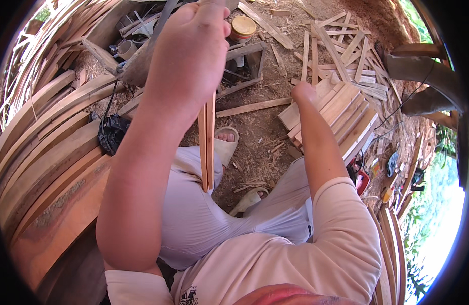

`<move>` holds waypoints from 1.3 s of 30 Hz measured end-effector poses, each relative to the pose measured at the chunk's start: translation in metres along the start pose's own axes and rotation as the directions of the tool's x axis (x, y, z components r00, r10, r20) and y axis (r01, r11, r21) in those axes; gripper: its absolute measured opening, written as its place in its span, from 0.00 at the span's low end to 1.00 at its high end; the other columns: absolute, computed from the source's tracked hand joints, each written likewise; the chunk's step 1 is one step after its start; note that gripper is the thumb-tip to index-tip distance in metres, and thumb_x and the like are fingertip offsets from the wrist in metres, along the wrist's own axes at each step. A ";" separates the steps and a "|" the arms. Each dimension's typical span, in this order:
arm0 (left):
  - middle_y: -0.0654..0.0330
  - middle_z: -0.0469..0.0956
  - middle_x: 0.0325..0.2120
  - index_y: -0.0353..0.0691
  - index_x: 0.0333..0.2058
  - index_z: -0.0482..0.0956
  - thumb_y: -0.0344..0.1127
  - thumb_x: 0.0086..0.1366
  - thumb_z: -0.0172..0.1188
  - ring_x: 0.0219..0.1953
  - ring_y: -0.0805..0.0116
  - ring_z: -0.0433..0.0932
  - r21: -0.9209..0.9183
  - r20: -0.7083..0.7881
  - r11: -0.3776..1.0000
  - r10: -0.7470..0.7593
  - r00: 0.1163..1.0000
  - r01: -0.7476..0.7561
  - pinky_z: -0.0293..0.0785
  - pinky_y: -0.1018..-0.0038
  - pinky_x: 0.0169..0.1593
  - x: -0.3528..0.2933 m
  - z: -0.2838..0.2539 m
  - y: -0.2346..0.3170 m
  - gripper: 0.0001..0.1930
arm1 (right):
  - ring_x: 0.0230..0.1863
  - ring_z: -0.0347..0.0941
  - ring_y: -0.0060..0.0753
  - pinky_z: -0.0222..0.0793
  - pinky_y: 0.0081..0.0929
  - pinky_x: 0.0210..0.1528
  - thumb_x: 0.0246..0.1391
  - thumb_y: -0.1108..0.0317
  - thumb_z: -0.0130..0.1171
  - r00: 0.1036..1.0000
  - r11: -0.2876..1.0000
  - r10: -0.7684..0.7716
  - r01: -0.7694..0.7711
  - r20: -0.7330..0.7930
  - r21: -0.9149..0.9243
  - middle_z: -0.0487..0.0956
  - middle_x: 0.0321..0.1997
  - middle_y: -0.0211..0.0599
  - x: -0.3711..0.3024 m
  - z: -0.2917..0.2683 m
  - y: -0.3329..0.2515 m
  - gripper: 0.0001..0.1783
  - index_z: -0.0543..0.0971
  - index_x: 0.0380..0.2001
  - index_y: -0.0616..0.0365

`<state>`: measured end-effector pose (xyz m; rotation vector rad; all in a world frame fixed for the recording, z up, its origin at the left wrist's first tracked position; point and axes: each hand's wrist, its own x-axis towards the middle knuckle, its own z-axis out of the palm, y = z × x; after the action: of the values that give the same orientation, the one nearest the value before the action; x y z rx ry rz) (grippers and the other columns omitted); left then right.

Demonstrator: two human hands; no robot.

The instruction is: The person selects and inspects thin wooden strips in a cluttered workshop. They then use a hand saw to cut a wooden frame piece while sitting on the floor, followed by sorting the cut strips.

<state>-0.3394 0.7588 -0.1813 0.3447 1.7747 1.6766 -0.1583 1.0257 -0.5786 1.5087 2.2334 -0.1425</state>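
Note:
My left hand (206, 23) is raised high in front of me, closed, with its back toward me. Two narrow wooden strips (207, 147), side by side, hang from behind its wrist down to my left thigh; the hand hides their upper ends, but it appears to grip them. Farther down and to the right, my right hand (304, 92) is curled at the left edge of a stack of planed wooden pieces (341, 109). Its fingers are mostly hidden, so what they hold does not show. Loose thin strips (306, 56) lie just beyond it.
Long boards (56, 132) are piled on the left, with a black plastic bag (112, 133) on them. Open wooden boxes (247, 51) and a round yellow-lidded tub (243, 28) stand ahead. Scattered offcuts (346, 46) cover the ground at the far right.

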 end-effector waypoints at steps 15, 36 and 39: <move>0.66 0.67 0.25 0.35 0.37 0.71 0.52 0.77 0.45 0.23 0.78 0.65 0.040 -0.001 0.999 -0.016 1.000 0.016 0.66 0.81 0.29 -0.005 0.014 0.039 0.22 | 0.52 0.76 0.57 0.73 0.48 0.53 0.58 0.58 0.59 0.891 0.899 -0.207 0.336 -0.404 0.280 0.81 0.43 0.57 0.039 -0.034 -0.054 0.17 0.81 0.39 0.63; 0.67 0.64 0.23 0.38 0.34 0.70 0.49 0.77 0.43 0.23 0.78 0.64 0.072 0.082 0.991 0.109 0.991 -0.115 0.65 0.80 0.29 -0.007 0.019 0.026 0.20 | 0.42 0.74 0.24 0.70 0.26 0.48 0.71 0.67 0.46 0.925 0.240 -0.370 0.181 -0.083 0.954 0.81 0.47 0.35 0.006 -0.064 0.082 0.15 0.78 0.51 0.60; 0.67 0.65 0.23 0.39 0.34 0.70 0.49 0.78 0.43 0.22 0.77 0.65 0.009 0.102 1.000 -0.005 0.995 0.004 0.66 0.80 0.28 -0.003 0.019 0.032 0.20 | 0.44 0.74 0.25 0.69 0.26 0.51 0.70 0.68 0.48 0.901 0.068 -0.433 0.038 -0.005 0.997 0.81 0.48 0.36 -0.008 -0.069 0.083 0.14 0.78 0.51 0.60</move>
<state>-0.3330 0.7763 -0.1489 0.4227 1.7066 1.6197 -0.1018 1.0742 -0.5009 1.3191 2.0061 -2.3023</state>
